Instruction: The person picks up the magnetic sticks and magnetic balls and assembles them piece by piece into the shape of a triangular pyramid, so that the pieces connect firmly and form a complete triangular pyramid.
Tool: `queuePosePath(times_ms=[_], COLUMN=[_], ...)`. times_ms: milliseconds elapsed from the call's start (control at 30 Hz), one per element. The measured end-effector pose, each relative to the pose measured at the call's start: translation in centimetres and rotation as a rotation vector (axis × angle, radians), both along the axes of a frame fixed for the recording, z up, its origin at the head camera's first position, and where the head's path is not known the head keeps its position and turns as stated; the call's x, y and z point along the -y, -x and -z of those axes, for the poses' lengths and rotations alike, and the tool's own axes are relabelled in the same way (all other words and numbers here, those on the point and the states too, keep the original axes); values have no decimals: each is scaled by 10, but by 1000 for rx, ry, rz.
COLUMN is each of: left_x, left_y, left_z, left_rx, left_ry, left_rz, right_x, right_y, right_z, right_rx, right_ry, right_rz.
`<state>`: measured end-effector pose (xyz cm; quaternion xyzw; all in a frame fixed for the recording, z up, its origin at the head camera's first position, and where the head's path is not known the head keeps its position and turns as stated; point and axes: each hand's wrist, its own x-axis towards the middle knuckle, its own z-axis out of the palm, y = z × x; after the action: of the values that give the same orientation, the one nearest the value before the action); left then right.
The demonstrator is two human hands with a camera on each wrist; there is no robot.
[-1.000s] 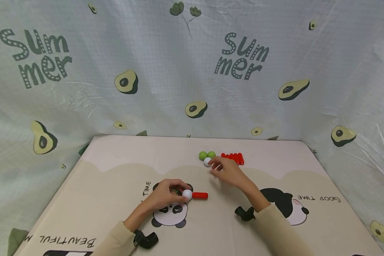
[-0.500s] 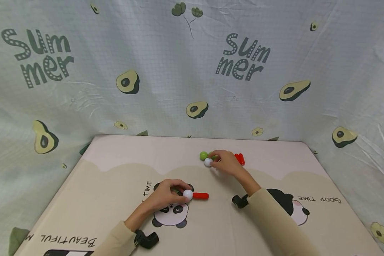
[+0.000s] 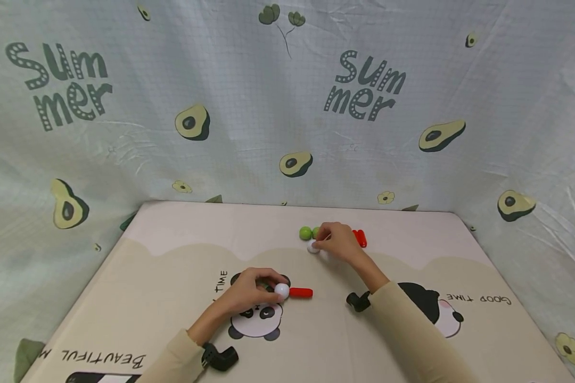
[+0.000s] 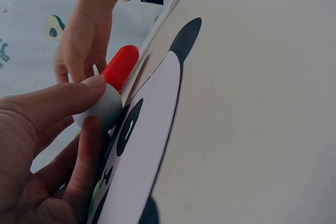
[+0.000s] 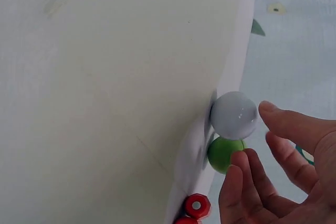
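My left hand [image 3: 249, 291] pinches a white ball [image 3: 281, 291] between thumb and fingers, low over the table mat. A red plastic rod [image 3: 301, 292] joins or touches that ball and points right; in the left wrist view the rod [image 4: 122, 67] sticks out beyond the thumb. At the back, my right hand [image 3: 339, 242] is at a second white ball [image 3: 312, 246]. In the right wrist view a small gap shows between the thumb and this ball [image 5: 234, 115], while the fingers lie lower, near a green ball [image 5: 223, 154]. Another green ball [image 3: 305, 233] sits beside it.
Several red rods [image 3: 361, 238] lie in a row behind my right hand, mostly covered by it. The table mat [image 3: 172, 298] bears panda prints and lettering. A pale curtain [image 3: 249, 106] with avocado prints rises at the back and sides.
My right hand has reached left to the second white ball, which has shifted slightly toward me from the green balls. My left hand stays put with its white ball and red rod.
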<state>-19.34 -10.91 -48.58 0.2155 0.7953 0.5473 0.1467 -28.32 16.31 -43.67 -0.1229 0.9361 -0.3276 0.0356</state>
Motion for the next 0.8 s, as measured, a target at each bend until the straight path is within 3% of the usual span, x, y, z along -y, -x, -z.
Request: queuePosePath(times_ms=[533,800], left_x=[0,1], left_y=[2,2], left_z=[1,3], left_rx=[-28,-21], left_ry=[11,8], left_rz=[-5,-6], right_x=[4,6], right_y=[3,3], right_z=[5,9], right_rx=[-4,50], right_ry=[16,57], right_rz=[-5,15])
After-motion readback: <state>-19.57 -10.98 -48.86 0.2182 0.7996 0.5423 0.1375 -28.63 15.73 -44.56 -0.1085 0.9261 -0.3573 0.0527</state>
